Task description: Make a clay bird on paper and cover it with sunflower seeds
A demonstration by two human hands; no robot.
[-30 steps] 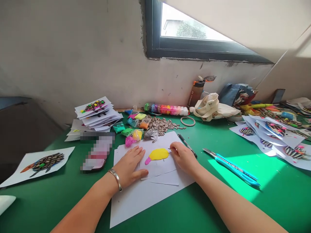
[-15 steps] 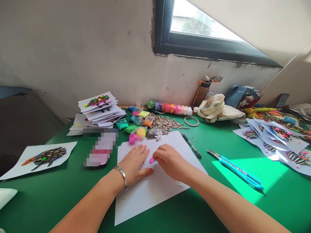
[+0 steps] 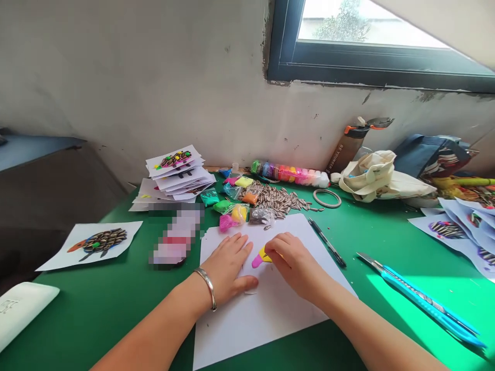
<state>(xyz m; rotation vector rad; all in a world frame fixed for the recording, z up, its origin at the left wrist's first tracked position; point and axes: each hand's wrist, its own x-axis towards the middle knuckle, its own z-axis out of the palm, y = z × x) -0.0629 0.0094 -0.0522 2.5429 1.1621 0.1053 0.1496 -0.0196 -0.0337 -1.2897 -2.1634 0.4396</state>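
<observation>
My left hand (image 3: 232,268) lies flat on the white paper (image 3: 228,340), fingers spread, with a silver bangle at the wrist. To its right, a pink and yellow clay shape (image 3: 256,260) is stuck on the same paper. Over the yellow part, the fingers of my right hand (image 3: 292,263) are pinched together. A small dark sliver (image 3: 265,255), like a sunflower seed, shows at those fingertips. My right hand covers much of the clay shape.
Behind the paper are bagged clays (image 3: 231,221) and a pile of sunflower seeds (image 3: 276,200). A black pen (image 3: 327,242) and an exposed-blade blue utility knife (image 3: 425,301) lie to the right. On the left are a seed picture (image 3: 100,243) and stacked sheets (image 3: 180,178).
The view has swung left, shifting everything rightward. My right hand has drawn slightly away from the left, uncovering yellow clay beside the pink. My left hand stays flat on the paper.
</observation>
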